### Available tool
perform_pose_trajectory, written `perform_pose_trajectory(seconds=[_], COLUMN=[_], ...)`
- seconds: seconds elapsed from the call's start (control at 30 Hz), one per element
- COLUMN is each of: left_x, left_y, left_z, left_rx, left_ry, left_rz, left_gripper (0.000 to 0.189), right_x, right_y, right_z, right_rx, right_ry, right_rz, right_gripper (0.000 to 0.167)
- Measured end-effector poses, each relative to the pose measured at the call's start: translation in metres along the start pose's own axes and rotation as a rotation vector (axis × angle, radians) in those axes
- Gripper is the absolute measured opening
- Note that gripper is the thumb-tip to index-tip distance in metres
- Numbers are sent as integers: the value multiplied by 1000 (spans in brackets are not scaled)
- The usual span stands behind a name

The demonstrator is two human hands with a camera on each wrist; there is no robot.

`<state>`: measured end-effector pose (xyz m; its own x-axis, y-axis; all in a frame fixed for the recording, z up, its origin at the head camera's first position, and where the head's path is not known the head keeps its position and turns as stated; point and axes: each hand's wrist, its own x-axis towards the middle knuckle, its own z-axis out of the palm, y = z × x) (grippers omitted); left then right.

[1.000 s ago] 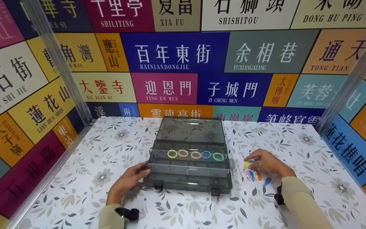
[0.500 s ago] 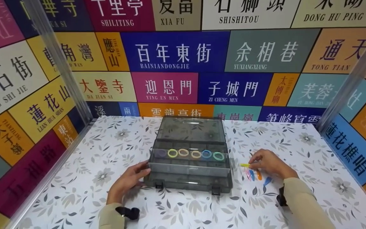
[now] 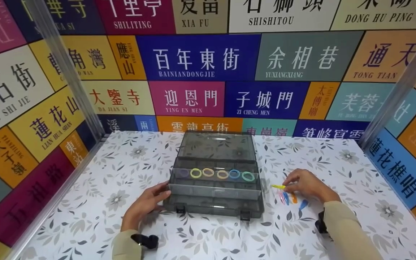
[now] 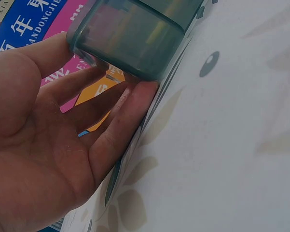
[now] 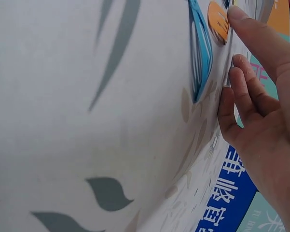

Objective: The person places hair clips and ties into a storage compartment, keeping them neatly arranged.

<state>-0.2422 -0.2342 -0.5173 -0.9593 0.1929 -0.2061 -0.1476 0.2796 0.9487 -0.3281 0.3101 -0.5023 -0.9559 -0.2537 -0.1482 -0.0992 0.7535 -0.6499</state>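
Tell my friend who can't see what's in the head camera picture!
A person's right hand pinches a yellow clip near other colorful clips on a leaf-patterned table. Their left hand touches an open, see-through gray box with six colorful rings in a row inside.

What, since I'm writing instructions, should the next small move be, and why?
Probably lift the yellow clip toward the open box: the right hand pinches it beside the box, whose side the left hand touches.
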Motion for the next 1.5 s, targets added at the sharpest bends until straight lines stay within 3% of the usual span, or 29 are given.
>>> perform_pose_trajectory(seconds=[0.17, 0.37, 0.57, 0.73, 1.1, 1.5], left_x=[2, 3, 3, 3, 4, 3], left_y=[0, -1, -1, -3, 0, 0], left_z=[2, 2, 2, 2, -1, 0], left_rx=[-3, -4, -3, -4, -30, -44], left_ry=[8, 3, -5, 5, 18, 13], left_rz=[-29, -15, -9, 6, -22, -29], left_gripper=[64, 66, 66, 64, 63, 61], right_x=[0, -1, -3, -3, 0, 6], right_y=[1, 1, 0, -1, -13, -20], right_z=[3, 3, 2, 3, 17, 28], right_rx=[-4, 5, -7, 5, -21, -33], right_ry=[12, 4, -15, -29, 51, 88], right_rz=[1, 2, -37, -75, -87, -155], right_gripper=[12, 12, 21, 18, 29, 11])
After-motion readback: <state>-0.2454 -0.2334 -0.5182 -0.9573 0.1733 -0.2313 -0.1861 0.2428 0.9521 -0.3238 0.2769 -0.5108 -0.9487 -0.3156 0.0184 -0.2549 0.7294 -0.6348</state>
